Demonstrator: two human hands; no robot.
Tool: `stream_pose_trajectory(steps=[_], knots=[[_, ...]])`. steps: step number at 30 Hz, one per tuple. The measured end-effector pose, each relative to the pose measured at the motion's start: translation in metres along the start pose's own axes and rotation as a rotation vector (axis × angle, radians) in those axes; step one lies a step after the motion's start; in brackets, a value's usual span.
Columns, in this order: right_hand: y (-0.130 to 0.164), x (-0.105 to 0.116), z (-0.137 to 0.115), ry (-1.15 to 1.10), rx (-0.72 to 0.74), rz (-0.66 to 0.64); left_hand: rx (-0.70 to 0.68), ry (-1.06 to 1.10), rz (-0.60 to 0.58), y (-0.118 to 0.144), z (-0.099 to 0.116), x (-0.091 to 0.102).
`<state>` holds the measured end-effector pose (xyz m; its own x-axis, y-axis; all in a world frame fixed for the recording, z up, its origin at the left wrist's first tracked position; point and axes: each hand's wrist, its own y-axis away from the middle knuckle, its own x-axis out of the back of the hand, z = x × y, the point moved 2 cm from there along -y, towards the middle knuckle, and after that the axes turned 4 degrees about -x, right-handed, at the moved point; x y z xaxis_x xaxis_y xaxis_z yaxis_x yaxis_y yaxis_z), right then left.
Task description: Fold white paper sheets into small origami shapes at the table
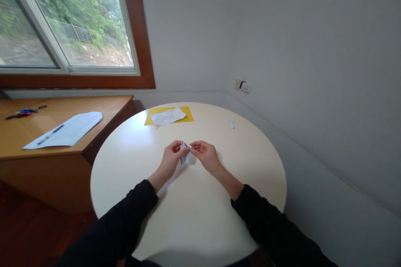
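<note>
A small piece of folded white paper (185, 158) is held upright over the middle of the round table. My left hand (171, 155) grips it from the left, thumb across its near face and fingers behind. On the other side, my right hand (205, 153) has its thumb and fingertips closed at the paper's upper right edge. The paper hides part of the left fingers, and the exact contact of the right fingertips is too small to make out.
The round cream table (194, 208) also bears a crumpled white sheet (168, 116) on a yellow sheet (189, 115), plus a small paper scrap (231, 123). Left of it, a wooden desk (59, 106) holds white papers (79, 127), a pen (50, 134) and scissors (26, 112).
</note>
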<state>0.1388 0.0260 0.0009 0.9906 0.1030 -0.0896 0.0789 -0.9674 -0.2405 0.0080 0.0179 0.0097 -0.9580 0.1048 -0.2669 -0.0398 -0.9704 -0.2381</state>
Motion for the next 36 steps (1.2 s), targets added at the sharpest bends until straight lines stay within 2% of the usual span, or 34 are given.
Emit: stream_pose_trajectory(steps=[12,21,26,30,36], knots=[[0.000,0.002,-0.001,0.087,0.013,0.021,0.045,0.096,0.036,-0.002,0.002,0.001],[0.000,-0.005,0.007,0.148,-0.062,-0.107,0.059,0.145,0.017,-0.001,0.003,-0.002],[-0.001,-0.003,0.008,0.120,-0.053,-0.066,0.007,0.045,0.014,-0.003,0.005,0.000],[-0.002,0.002,0.003,0.111,-0.036,-0.041,-0.028,-0.068,-0.032,-0.007,0.010,0.002],[-0.007,0.012,-0.001,0.165,-0.027,-0.014,0.095,-0.109,-0.111,-0.016,0.019,-0.001]])
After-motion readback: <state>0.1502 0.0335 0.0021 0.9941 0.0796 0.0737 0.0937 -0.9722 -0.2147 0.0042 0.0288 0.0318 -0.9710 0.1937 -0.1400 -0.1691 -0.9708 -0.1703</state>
